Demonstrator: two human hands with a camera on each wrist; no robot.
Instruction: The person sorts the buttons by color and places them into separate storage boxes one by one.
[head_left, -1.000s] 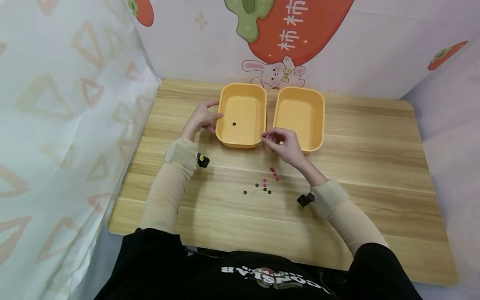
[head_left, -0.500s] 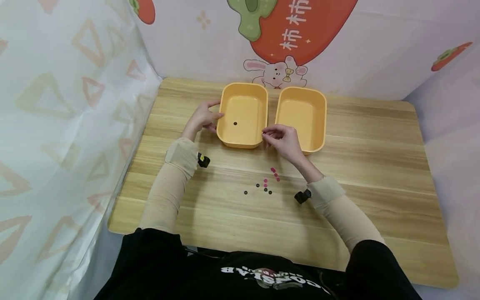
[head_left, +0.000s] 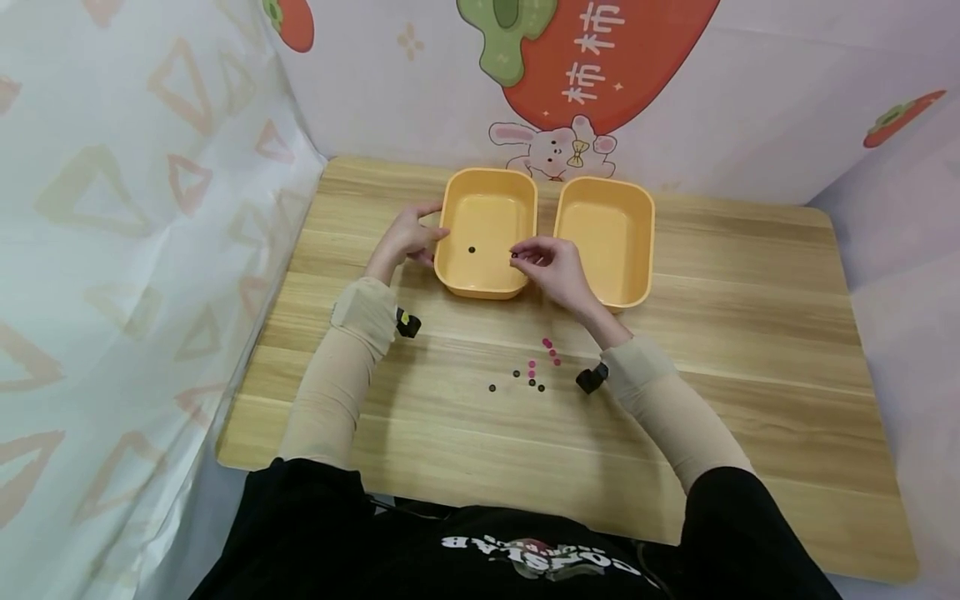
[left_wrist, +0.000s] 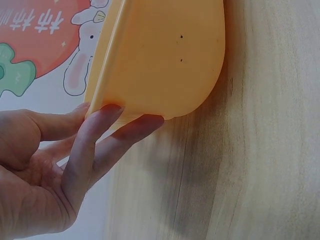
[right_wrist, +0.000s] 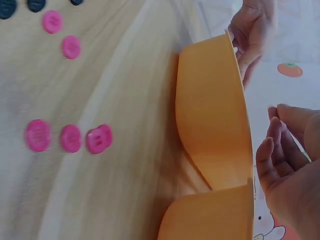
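A yellow-orange plastic bin (head_left: 491, 218) stands at the back of the table with one dark button (head_left: 472, 250) on its floor. My left hand (head_left: 408, 236) holds this bin by its left side; in the left wrist view the thumb is at the rim and fingertips (left_wrist: 150, 120) lie against the outer wall. Over the bin's right part, my right hand (head_left: 557, 267) pinches a small dark button (head_left: 514, 255) between thumb and forefinger. In the right wrist view the fingers mostly hide that button.
A matching bin (head_left: 603, 225) stands just to the right, partly behind my right forearm and hand. Nearer me on the wooden table (head_left: 420, 425) lie several pink buttons (head_left: 552, 353) and several dark buttons (head_left: 517, 374). A printed cloth wall (head_left: 712, 125) rises behind the table.
My right hand has moved left and away from me, from the gap between the bins to above the left bin, still pinching the dark button. The left hand keeps its hold.
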